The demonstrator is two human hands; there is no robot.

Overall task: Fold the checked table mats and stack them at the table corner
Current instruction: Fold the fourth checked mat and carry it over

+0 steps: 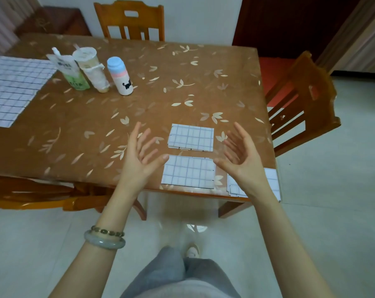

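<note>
We see both hands raised over the near edge of the brown table [182, 87] with its pale leaf-patterned cover. The left hand [142, 153], bangles at its wrist, and the right hand [241, 157] are each spread, with fingers apart and loosely curved and palms turned toward one another, holding nothing. Between them, in the lower middle of the frame, lie two folded white fabric mats with thin dark checks. The near folded mat [188, 173] sits by the table edge and the far folded mat [192, 137] just beyond it, with a narrow strip of cover between. A third folded mat [272, 178] sits at the table corner at lower right, partly hidden behind the right wrist. One large unfolded checked mat [14, 87] lies flat at the upper left of the frame, well apart from the others, near a green-and-white pouch [71, 72], a cream tube [94, 69] and a blue-and-pink bottle [121, 76]. We judge the mats to be light, thin and limp, so a folded one would sag or fan open if lifted by a single layer; the far one's lower edge already looks stepped. We would pinch each through all its layers at both short ends, thumbs on top and fingers slipped beneath. The cover looks glossy and probably slick, so the mats may slide when pushed.
</note>
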